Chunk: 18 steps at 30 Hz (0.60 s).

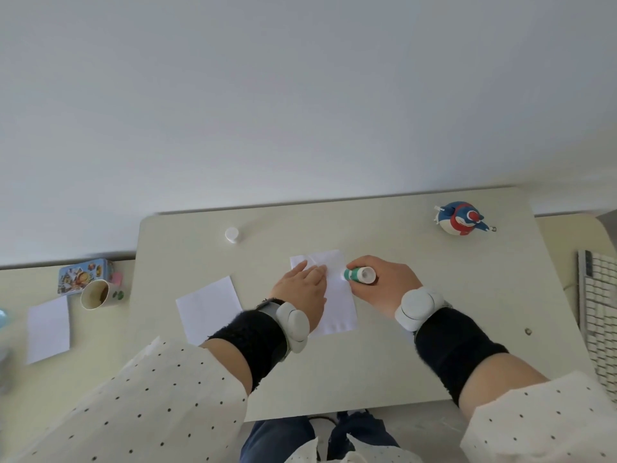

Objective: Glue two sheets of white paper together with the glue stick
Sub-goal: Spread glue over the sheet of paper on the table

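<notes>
Far left sheet (48,329): we see a spare white sheet on the lower side surface, well apart from the work and, we judge, not in play.
Paper cup (95,294): it stands near a decorated tin (83,274), both off the main surface (400,345), so they do not crowd us.
Second sheet (208,309): it lies flat and bare to the left of our hands, near the first; we take it as waiting to be laid on once glue is down.
Glue cap (231,234): it sits well back toward the far edge, clear of any sweep.
Left hand (302,292): our fingers are spread flat and pressed on the left part of the working sheet (337,309), gripping nothing; we judge this pins the paper against sliding.
Right hand (384,285): it is closed around the glue stick (359,275), held nearly level with its tip touching the sheet's right edge near the upper corner.
Open room: bare surface runs to the right and toward us, so strokes past the paper's edge meet nothing.
Bird figurine (462,218): far right rear, well apart.
Keyboard (597,315): at the right margin, beyond the surface edge.
</notes>
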Available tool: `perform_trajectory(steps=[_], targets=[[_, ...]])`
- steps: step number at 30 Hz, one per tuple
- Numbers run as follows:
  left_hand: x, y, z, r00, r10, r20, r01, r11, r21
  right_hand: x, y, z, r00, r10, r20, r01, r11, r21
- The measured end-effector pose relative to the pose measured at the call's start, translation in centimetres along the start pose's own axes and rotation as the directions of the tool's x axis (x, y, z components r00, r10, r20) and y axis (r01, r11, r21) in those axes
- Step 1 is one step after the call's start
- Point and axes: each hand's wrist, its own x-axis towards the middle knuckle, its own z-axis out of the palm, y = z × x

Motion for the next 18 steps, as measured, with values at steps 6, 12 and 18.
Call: perform_trajectory(steps=[6,12,18], targets=[[-0.6,0.1,-0.3,0.998,0.052,0.046,-0.055,0.996,0.075,0.5,0.2,-0.2,0.998,0.050,0.044,-0.049,0.998,-0.044],[-0.9,0.2,-0.4,0.998,0.030,0.048,-0.034,0.997,0.073,1.6,-1.3,-0.5,0.995,0.009,0.098,0.004,0.991,-0.133],[-0.8,0.2,-0.8,0.998,0.036,0.055,-0.040,0.997,0.062,3.2,-2.5,-1.1,0.998,-0.036,0.051,0.038,0.998,-0.049]])
